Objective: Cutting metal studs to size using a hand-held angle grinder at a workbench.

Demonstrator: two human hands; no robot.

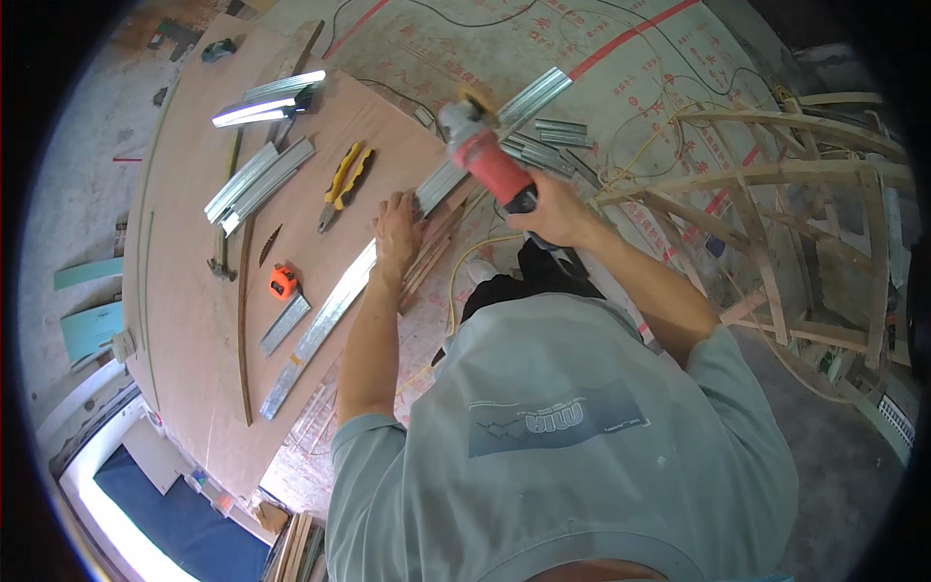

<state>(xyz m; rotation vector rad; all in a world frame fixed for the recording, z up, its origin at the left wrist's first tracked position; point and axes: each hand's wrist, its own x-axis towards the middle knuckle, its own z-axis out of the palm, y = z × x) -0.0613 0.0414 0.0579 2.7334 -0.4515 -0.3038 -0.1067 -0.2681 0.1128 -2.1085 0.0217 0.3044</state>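
My right hand [560, 211] is wrapped round the handle of a red angle grinder [492, 169]. Its grey head and disc end are smeared by motion, above a long galvanized steel channel [325, 327]. That channel lies slantwise along the near edge of a plywood board [199, 339], its far end jutting past the board. Gripping the channel from above is my left hand [396, 231], on the near side of the grinder; its palm side is hidden. Yellow-and-black pliers [346, 184] lie just beyond my left hand.
An orange tape measure [282, 281], a short channel offcut [284, 324], a hammer [222, 262] and cut channel pieces [257, 184] lie on the board. More metal offcuts [562, 133] are on the floor beyond it. At right stands a curved wooden frame [766, 252]; a yellow cord [453, 291] runs by my legs.
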